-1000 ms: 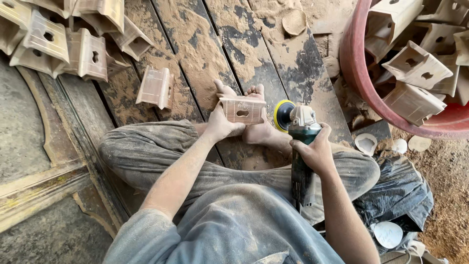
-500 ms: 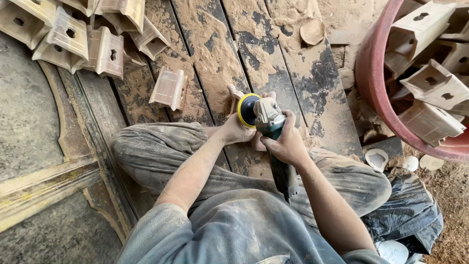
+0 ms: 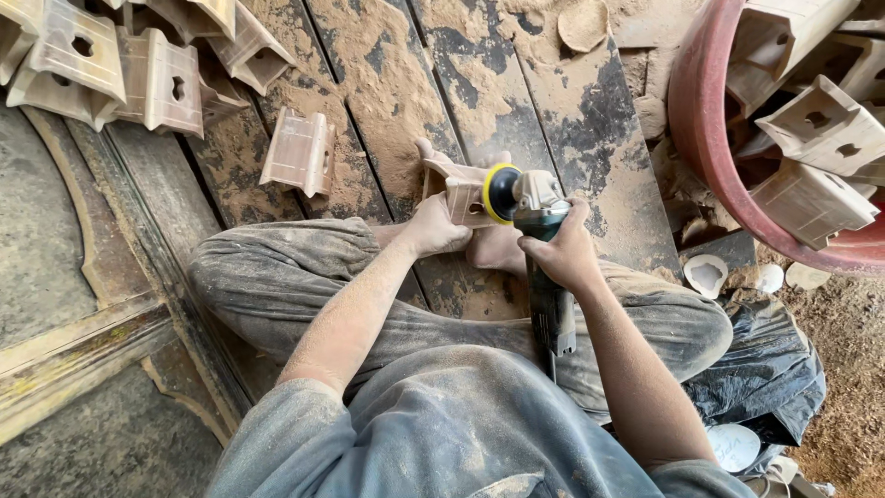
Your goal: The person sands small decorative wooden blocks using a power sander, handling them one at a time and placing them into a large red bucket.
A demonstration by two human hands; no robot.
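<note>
planks point(image 3: 387, 83), dark and thick with sawdust, carry everything: the person sits cross-legged on them, dusty trousers folded under, bare feet out ahead. a big red tub point(image 3: 701, 138) stands at the person's right, well apart from the hands, packed with pale wooden blocks with slots cut through. a loose heap of the same blocks point(image 3: 111, 65) lies off to the far left, and one single block point(image 3: 297, 152) rests alone on the planks between that heap and the knees.

closer in, the grinder point(image 3: 544, 267) runs along the right forearm, its long body pointing away from the person and a little leftward, the yellow-rimmed sanding disc point(image 3: 502, 194) at its far end. the right hand point(image 3: 562, 254) has its fingers curled tight round the neck of the tool, just behind the head.

the wooden piece point(image 3: 456, 194) sits directly left of that disc, touching or all but touching it, propped against the feet. the left hand point(image 3: 438, 229) grips it from the near side, fingers wrapped round its lower edge and pressed together, so the piece lies between the left hand and the disc face, with the left hand the nearer of the two.
</note>
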